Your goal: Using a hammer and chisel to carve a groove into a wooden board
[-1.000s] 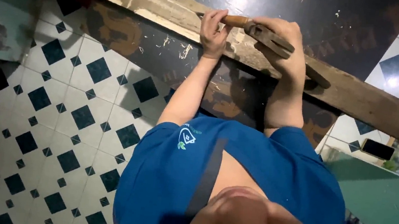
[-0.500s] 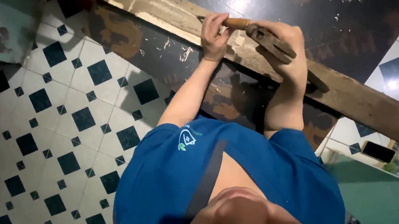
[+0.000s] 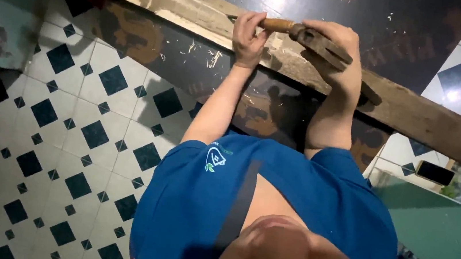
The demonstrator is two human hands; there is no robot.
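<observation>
The long wooden plank (image 3: 417, 113) runs out of the picture at the right edge, and part of its middle is covered by the right hand (image 3: 335, 49) and the left hand (image 3: 248, 36). The hammer (image 3: 310, 37) shows only in part: the right hand hides its far end, and the left fingers cover whatever is pinched against the plank. A small dark flat object (image 3: 435, 172) by the green ledge is too small to tell.
</observation>
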